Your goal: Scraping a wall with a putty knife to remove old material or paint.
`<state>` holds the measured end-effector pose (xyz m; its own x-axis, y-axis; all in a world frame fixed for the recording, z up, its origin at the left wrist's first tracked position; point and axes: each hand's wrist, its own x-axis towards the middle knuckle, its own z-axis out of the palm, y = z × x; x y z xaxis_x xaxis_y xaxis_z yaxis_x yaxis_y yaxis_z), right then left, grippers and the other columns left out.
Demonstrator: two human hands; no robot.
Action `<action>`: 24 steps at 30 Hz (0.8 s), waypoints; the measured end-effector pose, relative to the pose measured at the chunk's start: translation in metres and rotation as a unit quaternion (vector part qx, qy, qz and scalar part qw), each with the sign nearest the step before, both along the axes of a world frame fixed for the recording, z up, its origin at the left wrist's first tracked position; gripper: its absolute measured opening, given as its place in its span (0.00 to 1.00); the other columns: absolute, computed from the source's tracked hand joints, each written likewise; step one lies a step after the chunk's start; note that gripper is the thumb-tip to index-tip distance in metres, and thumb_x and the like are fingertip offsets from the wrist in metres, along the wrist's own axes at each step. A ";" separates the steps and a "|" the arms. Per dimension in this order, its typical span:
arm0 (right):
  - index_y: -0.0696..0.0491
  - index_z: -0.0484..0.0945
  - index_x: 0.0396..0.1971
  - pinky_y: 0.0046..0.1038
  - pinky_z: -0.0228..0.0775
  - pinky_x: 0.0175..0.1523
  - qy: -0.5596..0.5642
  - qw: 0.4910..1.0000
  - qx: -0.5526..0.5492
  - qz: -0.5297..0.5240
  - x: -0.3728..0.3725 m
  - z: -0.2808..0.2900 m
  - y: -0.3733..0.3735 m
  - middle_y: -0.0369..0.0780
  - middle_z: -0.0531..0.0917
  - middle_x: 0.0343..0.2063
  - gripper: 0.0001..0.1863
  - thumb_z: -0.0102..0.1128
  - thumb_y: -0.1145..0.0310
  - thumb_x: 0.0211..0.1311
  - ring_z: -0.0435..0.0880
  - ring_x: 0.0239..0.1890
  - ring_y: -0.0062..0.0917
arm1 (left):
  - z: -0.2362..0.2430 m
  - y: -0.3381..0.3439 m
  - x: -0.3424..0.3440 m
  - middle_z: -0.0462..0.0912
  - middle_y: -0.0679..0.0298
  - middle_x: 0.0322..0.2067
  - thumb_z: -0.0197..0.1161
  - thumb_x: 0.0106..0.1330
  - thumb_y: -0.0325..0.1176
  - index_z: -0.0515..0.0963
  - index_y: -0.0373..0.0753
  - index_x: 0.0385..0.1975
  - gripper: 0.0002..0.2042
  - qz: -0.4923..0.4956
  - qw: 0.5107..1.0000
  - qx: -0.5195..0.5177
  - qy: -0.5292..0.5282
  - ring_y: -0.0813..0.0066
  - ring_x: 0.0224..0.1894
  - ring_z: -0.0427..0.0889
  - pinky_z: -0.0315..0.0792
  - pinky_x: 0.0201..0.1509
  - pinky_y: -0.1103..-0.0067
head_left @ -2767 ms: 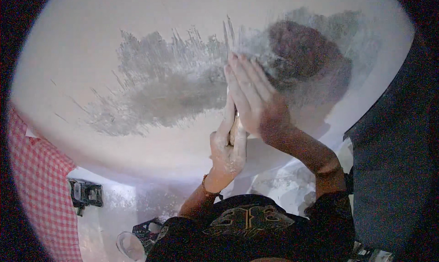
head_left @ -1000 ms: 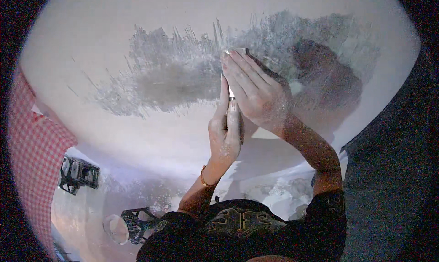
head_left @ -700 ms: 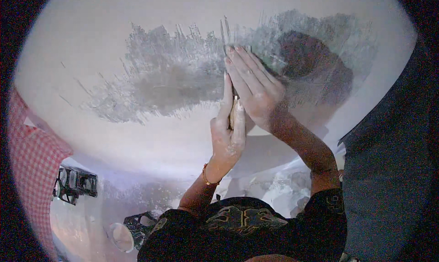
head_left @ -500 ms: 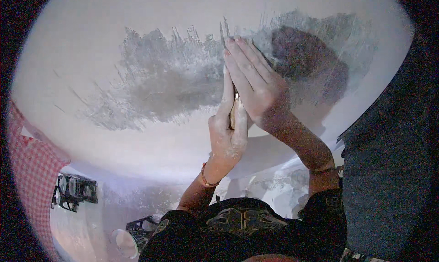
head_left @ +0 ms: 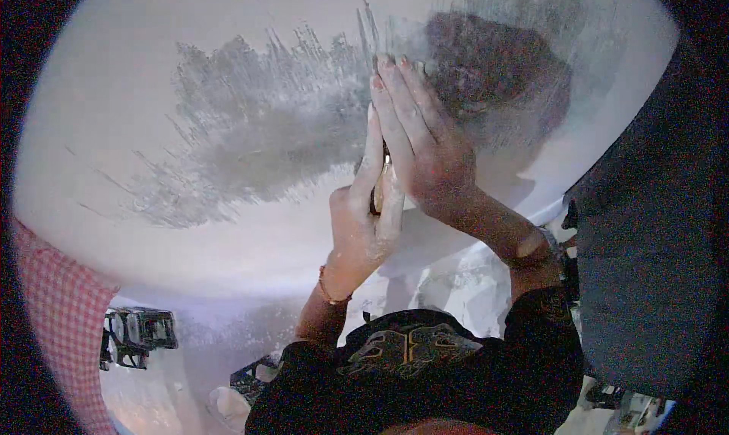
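Note:
A large white curved surface (head_left: 250,260) fills the upper view, with a broad grey smear (head_left: 273,142) across it. My left hand (head_left: 363,218) is wrapped round a hand tool with a pale wooden handle (head_left: 379,196) and a shiny metal neck. Its forefinger stretches forward along the tool. Flat over the front of the tool lies my right hand (head_left: 425,139), fingers stretched out together and pressing toward the smear. The working end is hidden under that hand, so its exact kind cannot be made out. Whitish dust coats both hands.
A red-and-white checked cloth (head_left: 61,306) hangs at the left edge, and dark grey fabric (head_left: 645,283) stands at the right. Black frame-like objects (head_left: 140,336) are below left, beside a pale round container (head_left: 228,404). The floor (head_left: 190,359) has white spatters.
Both hands and the tool have slid a little toward me along the grey smear, keeping the same hold. The view has shifted slightly.

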<state>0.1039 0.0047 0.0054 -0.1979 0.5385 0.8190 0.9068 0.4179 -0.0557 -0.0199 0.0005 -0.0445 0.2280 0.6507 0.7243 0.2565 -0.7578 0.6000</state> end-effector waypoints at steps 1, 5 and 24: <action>0.65 0.73 0.55 0.36 0.63 0.67 0.062 0.995 -0.073 0.023 -0.002 -0.001 0.000 0.50 0.72 0.59 0.25 0.55 0.75 0.55 0.70 0.63 0.43 | 0.001 0.003 0.001 0.67 0.50 0.18 0.52 0.68 0.29 0.57 0.31 0.68 0.28 0.008 1.000 -0.006 -0.003 0.78 0.17 0.64 0.63 0.23 0.79; 0.65 0.73 0.55 0.36 0.66 0.66 -0.066 0.987 0.146 -0.023 -0.002 -0.005 0.009 0.49 0.72 0.59 0.24 0.54 0.76 0.56 0.71 0.63 0.42 | 0.002 0.004 -0.001 0.70 0.50 0.18 0.53 0.68 0.28 0.58 0.32 0.68 0.28 0.004 1.000 -0.004 -0.009 0.78 0.16 0.66 0.65 0.22 0.79; 0.64 0.70 0.57 0.38 0.68 0.63 -0.110 0.985 0.135 0.021 0.009 0.006 0.007 0.52 0.72 0.59 0.26 0.54 0.76 0.56 0.72 0.62 0.45 | -0.001 0.004 0.009 0.74 0.48 0.21 0.50 0.70 0.30 0.53 0.35 0.71 0.29 0.010 1.000 0.015 -0.021 0.73 0.19 0.73 0.69 0.27 0.79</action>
<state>0.1132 0.0113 0.0118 -0.4036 0.2939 0.8665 0.8658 0.4289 0.2578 -0.0109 0.0044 -0.0452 0.1847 0.6330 0.7518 0.2462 -0.7704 0.5881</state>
